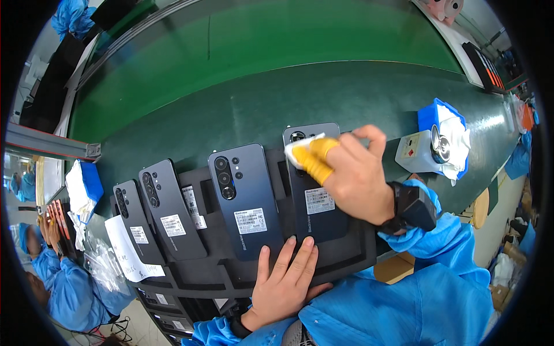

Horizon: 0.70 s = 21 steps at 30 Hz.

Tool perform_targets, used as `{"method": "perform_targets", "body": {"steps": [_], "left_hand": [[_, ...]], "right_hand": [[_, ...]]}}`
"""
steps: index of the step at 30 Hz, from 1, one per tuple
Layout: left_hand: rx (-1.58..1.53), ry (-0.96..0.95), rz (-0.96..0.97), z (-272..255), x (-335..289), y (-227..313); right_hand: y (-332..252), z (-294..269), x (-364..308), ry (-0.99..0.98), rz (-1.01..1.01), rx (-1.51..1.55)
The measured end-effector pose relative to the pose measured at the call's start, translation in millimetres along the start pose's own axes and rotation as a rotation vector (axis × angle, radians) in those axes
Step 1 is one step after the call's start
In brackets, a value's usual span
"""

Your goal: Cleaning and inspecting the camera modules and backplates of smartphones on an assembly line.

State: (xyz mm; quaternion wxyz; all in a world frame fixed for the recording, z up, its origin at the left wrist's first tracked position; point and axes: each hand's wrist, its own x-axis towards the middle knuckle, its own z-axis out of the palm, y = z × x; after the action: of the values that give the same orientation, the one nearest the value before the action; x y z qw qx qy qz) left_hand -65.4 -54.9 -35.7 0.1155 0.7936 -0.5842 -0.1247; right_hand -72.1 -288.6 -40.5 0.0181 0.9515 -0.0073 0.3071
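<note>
Phone [323, 226], right of centre, lies back up, camera end toward the top of the frame; long axis near vertical, top leaning slightly left. Right hand's fingers, in yellow covers [315, 164], are bent, pressing white cloth [293, 152] on that end. Left hand [283, 284], lower centre: fingers extended, slightly spread. Phone smooth, dark, round-cornered; tray [360, 249] matte black.

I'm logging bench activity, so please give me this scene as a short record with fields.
Phones: four in a row, backs up, on a black tray
Right hand: holds a white cloth against the camera end of the rightmost phone; yellow covers on some fingers
Left hand: spread, at the lower edges of the two rightmost phones
Right side of bench: blue bin, white bottle
</note>
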Motion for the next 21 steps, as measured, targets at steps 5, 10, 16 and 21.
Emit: {"method": "perform_targets", "body": {"steps": [5,10,16,21], "left_hand": [[0.009,-0.011,-0.029,-1,0,1],[0.023,0.008,-0.027,-1,-1,3],[0.020,0.028,-0.054,0,1,5],[-0.005,0.039,-0.059,0,0,5]], "right_hand": [[5,-2,12,-0.019,0.078,-0.015],[3,-3,6,-0.015,0.074,-0.010],[1,-9,15,-0.068,0.134,0.079],[-1,-13,13,-0.151,0.150,0.122]]}}
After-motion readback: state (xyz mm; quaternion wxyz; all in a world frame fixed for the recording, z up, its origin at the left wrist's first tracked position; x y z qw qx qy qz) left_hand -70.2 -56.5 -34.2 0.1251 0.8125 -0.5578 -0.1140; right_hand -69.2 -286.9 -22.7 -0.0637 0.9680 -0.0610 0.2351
